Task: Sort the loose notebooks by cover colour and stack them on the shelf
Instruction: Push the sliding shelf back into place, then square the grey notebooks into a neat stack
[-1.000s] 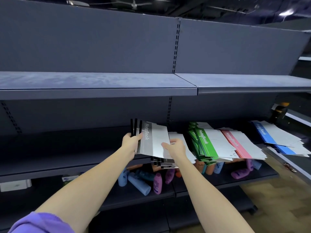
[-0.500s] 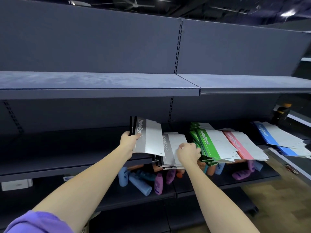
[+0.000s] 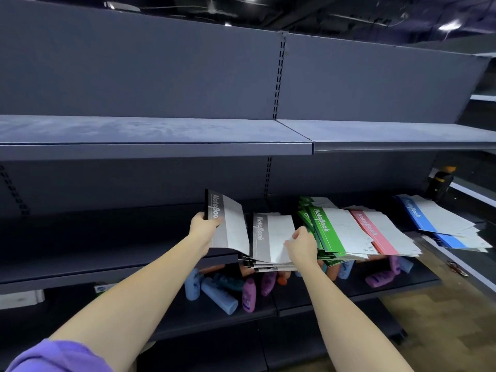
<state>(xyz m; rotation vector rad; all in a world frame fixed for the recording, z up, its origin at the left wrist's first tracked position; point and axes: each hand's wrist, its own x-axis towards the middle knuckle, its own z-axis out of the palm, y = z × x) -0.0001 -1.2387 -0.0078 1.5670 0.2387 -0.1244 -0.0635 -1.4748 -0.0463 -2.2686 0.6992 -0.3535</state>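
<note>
Reaching in from the bottom of the view, both bare arms stretch toward the middle shelf, a purple sleeve showing on the left one. Down on the lower shelf under the hands there's a jumble of blue bottles and purple bottles lying around. The left hand grips a grey notebook by its spine edge, thumb on the cover, holding it tilted up off the pile. Just beside it, the right hand has its fingers curled, pinching the top cover of the grey stack sitting on the middle shelf. Right of that comes a messy green stack, with a pink notebook lying over its right side. Further right, well apart, blue notebooks are fanned out loosely. Above it all runs the top shelf.
</note>
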